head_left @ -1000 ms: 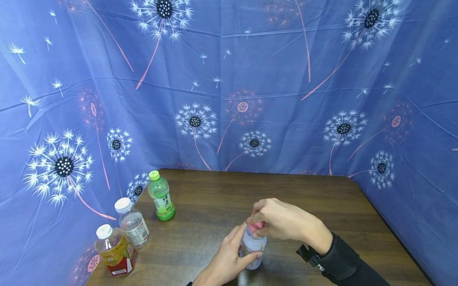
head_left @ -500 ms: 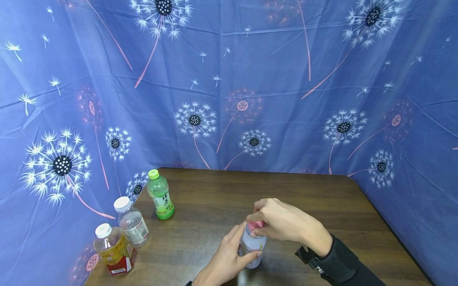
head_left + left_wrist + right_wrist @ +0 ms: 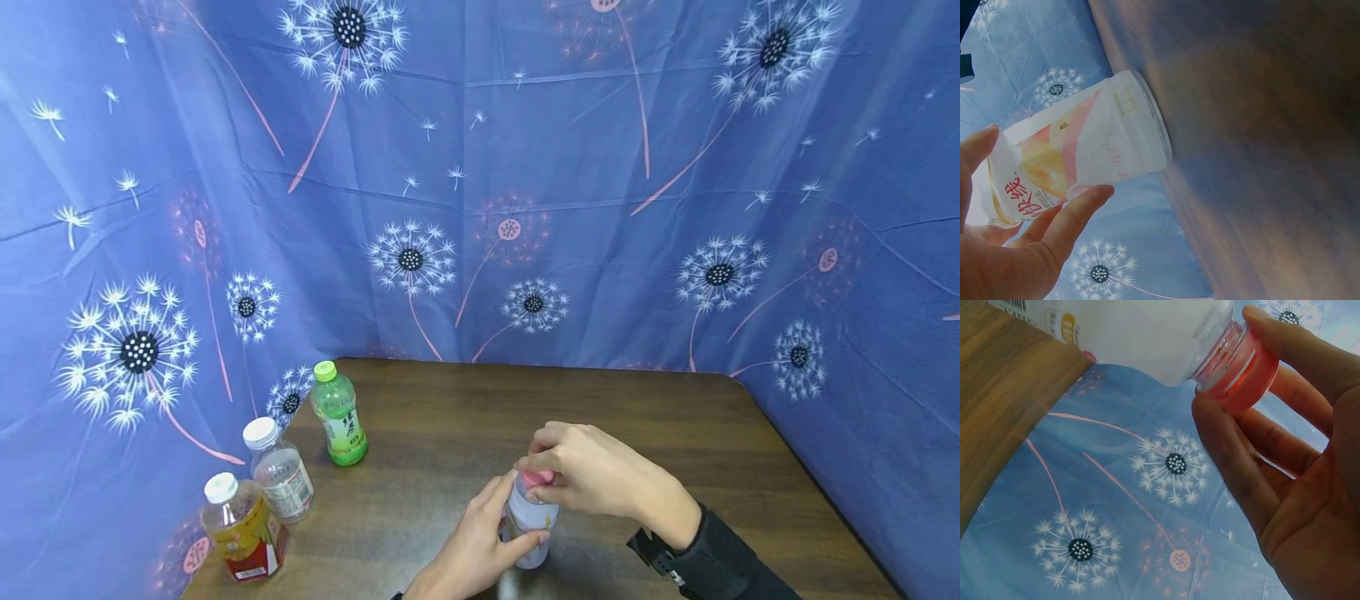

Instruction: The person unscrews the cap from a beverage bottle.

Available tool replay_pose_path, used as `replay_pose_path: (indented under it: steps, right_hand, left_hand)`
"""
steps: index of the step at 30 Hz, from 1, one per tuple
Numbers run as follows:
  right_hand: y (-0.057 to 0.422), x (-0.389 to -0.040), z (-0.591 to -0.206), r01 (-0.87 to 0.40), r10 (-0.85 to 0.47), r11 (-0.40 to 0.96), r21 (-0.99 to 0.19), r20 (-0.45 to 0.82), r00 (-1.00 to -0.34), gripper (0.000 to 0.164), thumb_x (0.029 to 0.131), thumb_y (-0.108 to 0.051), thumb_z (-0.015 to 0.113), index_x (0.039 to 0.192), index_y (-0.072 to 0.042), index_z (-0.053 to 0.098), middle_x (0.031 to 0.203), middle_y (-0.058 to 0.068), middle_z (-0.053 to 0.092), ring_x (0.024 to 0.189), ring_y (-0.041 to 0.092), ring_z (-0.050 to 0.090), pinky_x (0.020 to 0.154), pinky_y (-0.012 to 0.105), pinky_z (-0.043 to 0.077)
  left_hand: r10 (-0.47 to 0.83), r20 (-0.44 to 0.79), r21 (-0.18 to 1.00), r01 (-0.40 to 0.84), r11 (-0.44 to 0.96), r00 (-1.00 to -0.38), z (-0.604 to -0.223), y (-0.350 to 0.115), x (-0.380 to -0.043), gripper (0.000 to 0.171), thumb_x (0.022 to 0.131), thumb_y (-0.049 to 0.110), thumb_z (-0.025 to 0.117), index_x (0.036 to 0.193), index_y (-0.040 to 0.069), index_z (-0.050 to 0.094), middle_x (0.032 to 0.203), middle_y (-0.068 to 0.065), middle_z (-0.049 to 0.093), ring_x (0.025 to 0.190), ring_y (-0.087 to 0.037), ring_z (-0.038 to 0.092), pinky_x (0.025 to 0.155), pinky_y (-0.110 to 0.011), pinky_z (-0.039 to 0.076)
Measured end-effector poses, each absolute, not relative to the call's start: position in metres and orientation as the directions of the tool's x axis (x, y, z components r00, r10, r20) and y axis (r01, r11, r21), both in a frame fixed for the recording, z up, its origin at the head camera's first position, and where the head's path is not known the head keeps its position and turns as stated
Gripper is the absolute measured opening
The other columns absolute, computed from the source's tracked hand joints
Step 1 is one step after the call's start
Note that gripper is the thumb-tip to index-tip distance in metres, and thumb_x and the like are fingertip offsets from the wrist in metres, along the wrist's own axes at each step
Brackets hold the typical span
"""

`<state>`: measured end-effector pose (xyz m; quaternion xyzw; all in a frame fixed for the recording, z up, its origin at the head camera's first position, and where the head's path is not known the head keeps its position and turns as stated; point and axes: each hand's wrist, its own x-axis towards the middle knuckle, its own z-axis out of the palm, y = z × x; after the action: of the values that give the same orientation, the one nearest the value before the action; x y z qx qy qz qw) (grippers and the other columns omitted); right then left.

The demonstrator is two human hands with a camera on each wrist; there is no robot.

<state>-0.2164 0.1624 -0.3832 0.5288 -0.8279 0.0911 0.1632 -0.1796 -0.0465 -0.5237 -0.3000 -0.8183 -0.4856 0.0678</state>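
A white-labelled plastic bottle [image 3: 528, 515] stands upright on the table near its front. My left hand [image 3: 474, 542] grips its body, thumb on one side and fingers on the other; the left wrist view shows the red lettering and the fruit picture on the label [image 3: 1041, 162]. My right hand [image 3: 592, 468] pinches the pinkish-red cap [image 3: 536, 478] from above. In the right wrist view, thumb and fingertips close round the cap [image 3: 1244, 375], and clear threaded neck shows just below it.
At the left of the wooden table [image 3: 420, 417] stand a green bottle [image 3: 342, 417] with a lime cap, a clear bottle [image 3: 281, 475] with a white cap, and a yellow-and-red labelled bottle [image 3: 246, 533]. Blue dandelion-print cloth [image 3: 600, 208] hangs behind and at both sides.
Both hands stay on the bottle and its cap. The right fingers have shifted slightly round the cap, and the head view has tilted a little.
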Motion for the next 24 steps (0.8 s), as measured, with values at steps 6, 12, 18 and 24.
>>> replay_pose_path:
  steps: [6, 12, 18, 24]
  right_hand:
    - [0.170, -0.211, -0.386, -0.859, -0.805, 0.512, 0.021, 0.360, -0.471, 0.042, 0.093, -0.049, 0.077, 0.127, -0.025, 0.075, 0.113, -0.014, 0.068, 0.098, 0.002, 0.063, 0.074, 0.024, 0.057]
    - [0.185, -0.211, -0.392, -0.793, -0.720, 0.607, -0.057, 0.383, -0.579, 0.059, 0.096, -0.067, 0.063, 0.141, -0.029, 0.066, 0.136, -0.013, 0.064, 0.128, 0.007, 0.058, 0.097, 0.039, 0.058]
    - [0.209, -0.213, -0.402, -0.725, -0.640, 0.682, -0.096, 0.403, -0.654, 0.059, 0.097, -0.064, 0.063, 0.145, -0.029, 0.063, 0.143, -0.014, 0.060, 0.134, 0.008, 0.055, 0.102, 0.041, 0.056]
    - [0.231, -0.215, -0.411, -0.652, -0.561, 0.748, -0.127, 0.405, -0.722, 0.056, 0.097, -0.064, 0.063, 0.144, -0.034, 0.063, 0.144, -0.009, 0.061, 0.132, 0.013, 0.058, 0.099, 0.045, 0.057]
  left_hand:
    - [0.416, 0.318, 0.817, 0.469, 0.335, -0.852, -0.525, -0.044, -0.181, 0.078, 0.096, 0.048, 0.073, 0.161, 0.032, 0.033, 0.141, -0.003, 0.056, 0.122, -0.022, 0.062, 0.088, -0.031, 0.062]
    - [0.361, 0.315, 0.840, 0.435, 0.325, -0.878, -0.525, -0.044, -0.187, 0.078, 0.094, 0.047, 0.078, 0.159, 0.029, 0.039, 0.142, -0.007, 0.059, 0.123, -0.029, 0.064, 0.082, -0.032, 0.064]
    - [0.286, 0.385, 0.789, 0.474, 0.390, -0.877, -0.521, -0.054, -0.196, 0.076, 0.092, 0.043, 0.081, 0.156, 0.022, 0.045, 0.134, -0.005, 0.064, 0.115, -0.025, 0.068, 0.078, -0.028, 0.062]
    - [0.244, 0.407, 0.774, 0.474, 0.420, -0.880, -0.512, -0.067, -0.206, 0.076, 0.091, 0.043, 0.081, 0.155, 0.021, 0.046, 0.135, -0.005, 0.065, 0.116, -0.029, 0.068, 0.076, -0.029, 0.062]
